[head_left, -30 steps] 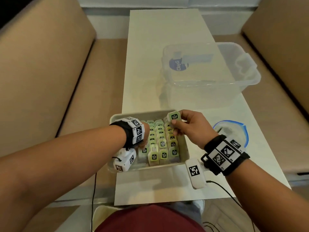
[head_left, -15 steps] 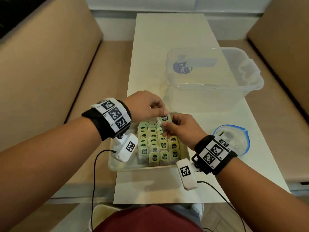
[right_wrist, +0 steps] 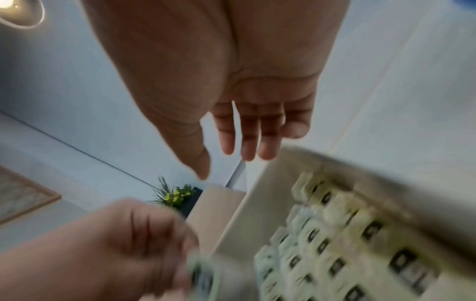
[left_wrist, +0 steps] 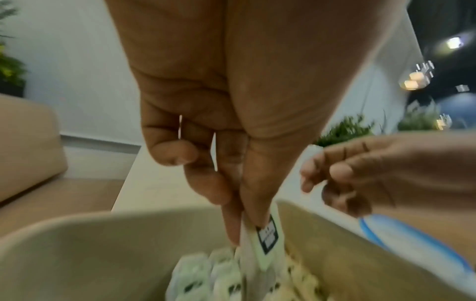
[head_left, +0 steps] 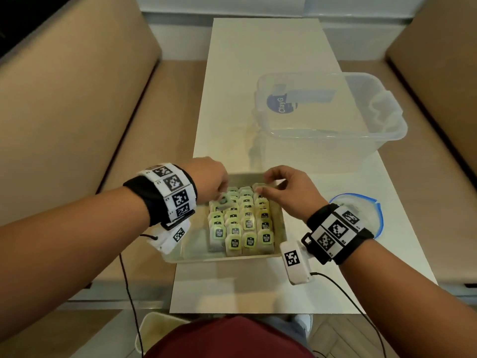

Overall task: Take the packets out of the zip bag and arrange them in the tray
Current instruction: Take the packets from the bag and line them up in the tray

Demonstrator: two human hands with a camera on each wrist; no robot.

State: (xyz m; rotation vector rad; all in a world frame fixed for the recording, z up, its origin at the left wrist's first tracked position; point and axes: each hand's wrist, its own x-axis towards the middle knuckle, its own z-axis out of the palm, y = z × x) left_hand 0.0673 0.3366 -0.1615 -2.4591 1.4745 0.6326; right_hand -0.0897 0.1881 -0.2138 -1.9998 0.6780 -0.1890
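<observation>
A beige tray (head_left: 232, 257) on the white table holds several rows of upright green-and-white packets (head_left: 247, 226). My left hand (head_left: 222, 196) is over the tray's far left part and pinches one packet (head_left: 225, 202) between thumb and fingers; the left wrist view shows that packet (left_wrist: 268, 240) hanging just above the rows. My right hand (head_left: 268, 182) hovers over the far right rows with its fingers (right_wrist: 247, 146) straight and holding nothing. The blue-rimmed zip bag (head_left: 373, 215) lies on the table to the right of my right wrist; I cannot tell what it holds.
A clear plastic bin (head_left: 333, 112) with a blue label stands on the table (head_left: 258, 60) beyond the tray. Tan cushioned benches (head_left: 77, 112) run along both sides of the table. Cables hang from both wrist cameras.
The packet passed from my right hand to my left. My left hand came out of the tray's left side, took it and now lowers it at the far left; my right hand let go.
</observation>
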